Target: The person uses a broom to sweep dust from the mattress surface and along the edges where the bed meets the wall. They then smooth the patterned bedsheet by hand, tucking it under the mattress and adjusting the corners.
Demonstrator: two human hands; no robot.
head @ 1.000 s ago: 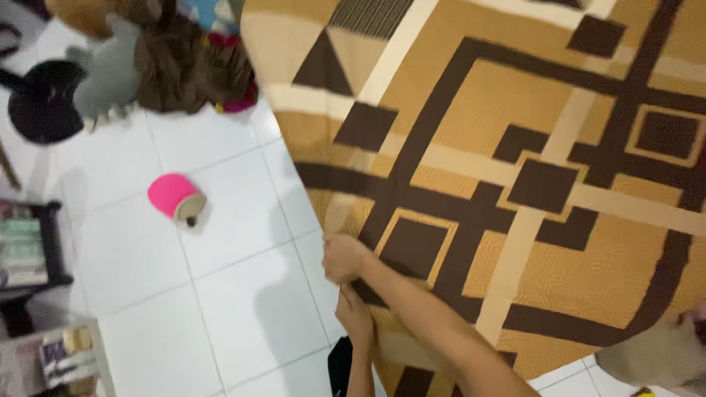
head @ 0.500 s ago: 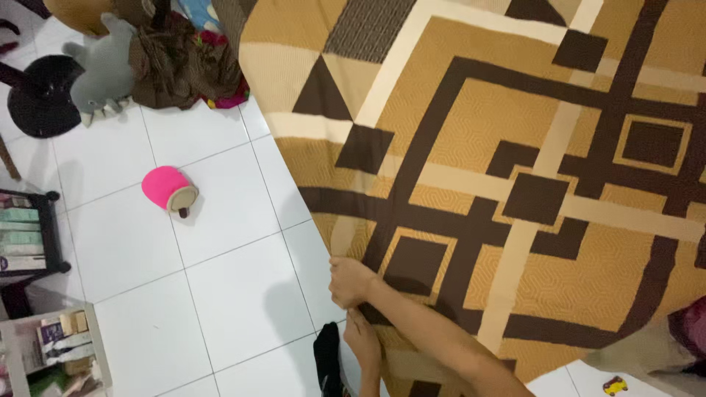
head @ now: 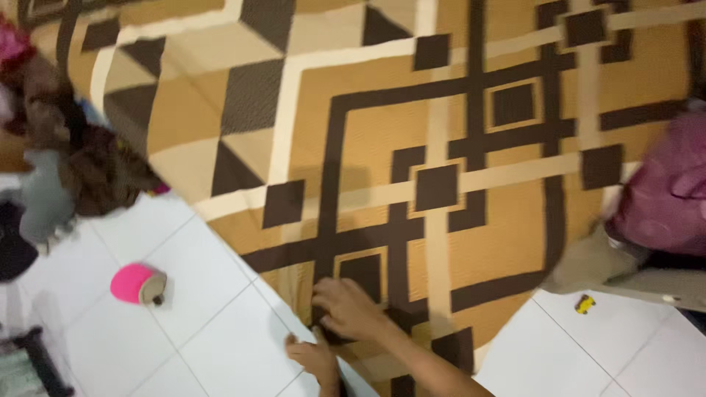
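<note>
While both hands sit at the near edge: press flat, smooth outward.
Right hand (head: 349,309): fingers spread, palm down on the blanket (head: 441,147).
Left hand (head: 312,356): fingers curled on the blanket's edge; grip unclear.
Blanket place: spread across the white tile floor (head: 198,331).
Blanket long axis: lower left to upper right, apparently.
Nearby: pink roll (head: 136,284) on the tiles, apart from the blanket.

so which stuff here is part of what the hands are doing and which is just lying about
In hand:
- patterned brown cloth, spread over the floor
- right hand, pressing on the cloth near its edge
- left hand, at the cloth's edge

Lying about:
- pink round thing on the white tiles
- pile of clothes
- magenta bag
- small yellow toy
</note>
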